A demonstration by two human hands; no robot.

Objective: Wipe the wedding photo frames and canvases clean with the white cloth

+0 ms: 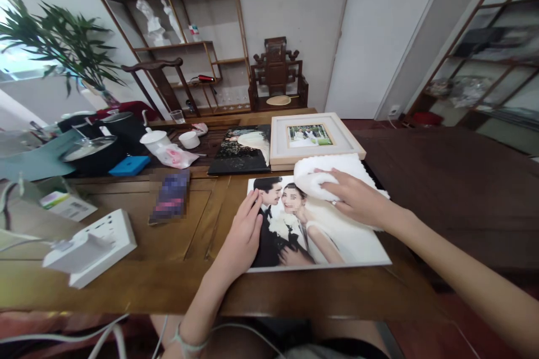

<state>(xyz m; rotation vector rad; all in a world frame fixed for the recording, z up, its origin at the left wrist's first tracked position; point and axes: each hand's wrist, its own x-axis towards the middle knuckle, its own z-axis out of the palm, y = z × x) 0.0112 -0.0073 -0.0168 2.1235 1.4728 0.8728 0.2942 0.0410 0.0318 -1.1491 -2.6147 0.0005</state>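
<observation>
A large photo print (337,235) of a couple lies flat near the front edge of the wooden table. My left hand (244,230) rests on its left side, fingers stretched out flat with nothing in them. Bunched in the fingers of my right hand (357,196) is a white cloth (314,179), pressed on the print's upper right part. The rest of the cloth spreads over the print's far right corner. Just beyond stand a light wooden picture frame (362,148) with a smaller photo and a dark picture panel (236,165).
On the left of the table (168,286) are a white power strip (105,247), a purple packet (170,196), a blue box (129,165), a black pot (92,154), a white teapot (155,137) and a white cup (189,139). A carved chair (275,70) stands behind.
</observation>
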